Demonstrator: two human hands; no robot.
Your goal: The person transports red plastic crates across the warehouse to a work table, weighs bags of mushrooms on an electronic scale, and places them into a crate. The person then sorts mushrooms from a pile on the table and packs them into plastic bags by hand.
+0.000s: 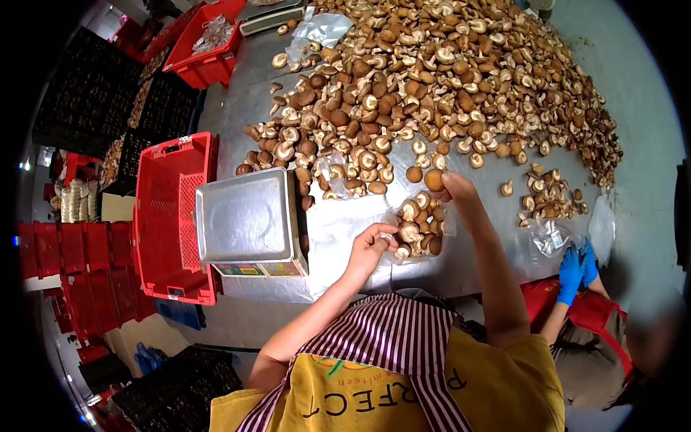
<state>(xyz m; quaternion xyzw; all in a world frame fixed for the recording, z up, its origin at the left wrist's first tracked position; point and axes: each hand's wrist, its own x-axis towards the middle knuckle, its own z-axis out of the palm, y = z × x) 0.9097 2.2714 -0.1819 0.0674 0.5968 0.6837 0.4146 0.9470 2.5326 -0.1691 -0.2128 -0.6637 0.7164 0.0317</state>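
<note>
A clear plastic bag (450,226) filled with brown-capped mushrooms (410,211) lies on the metal table in front of me. My left hand (368,249) is closed at the bag's left edge, thumb and fingers pinching the plastic. Just beyond the bag's far right corner, my right hand (458,190) grips a single round brown mushroom (434,180) between its fingertips. Another loose mushroom (414,174) sits right beside it. White plastic sheets (338,234) are spread left of the bag, partly under my left forearm.
A large mushroom heap (461,79) covers the far table. To the left stand a metal-topped scale (248,216) and a red crate (173,216). At right, a co-worker's blue-gloved hands (574,273) are at another plastic bag (551,237) near a small mushroom pile (551,196).
</note>
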